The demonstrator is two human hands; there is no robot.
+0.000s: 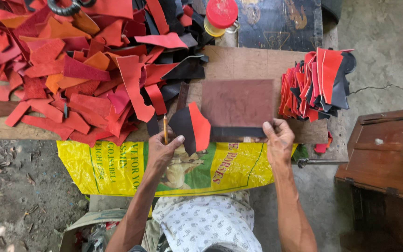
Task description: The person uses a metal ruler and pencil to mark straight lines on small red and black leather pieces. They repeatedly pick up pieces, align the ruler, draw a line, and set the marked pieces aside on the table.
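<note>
- Left hand (160, 151) pinches one pencil (165, 129) and one red-and-black leather piece (192, 127) at the board's front edge.
- Right hand (279, 140) presses fingers on one maroon slab (237, 103).
- Two scrap heaps: loose pile (71, 70), stacked pile (316, 84).
- One red-lidded jar (220, 16).

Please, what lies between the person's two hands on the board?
In the head view, between the left hand and the right hand lies a folded red and black leather piece, beside a dark brown square slab.
</note>
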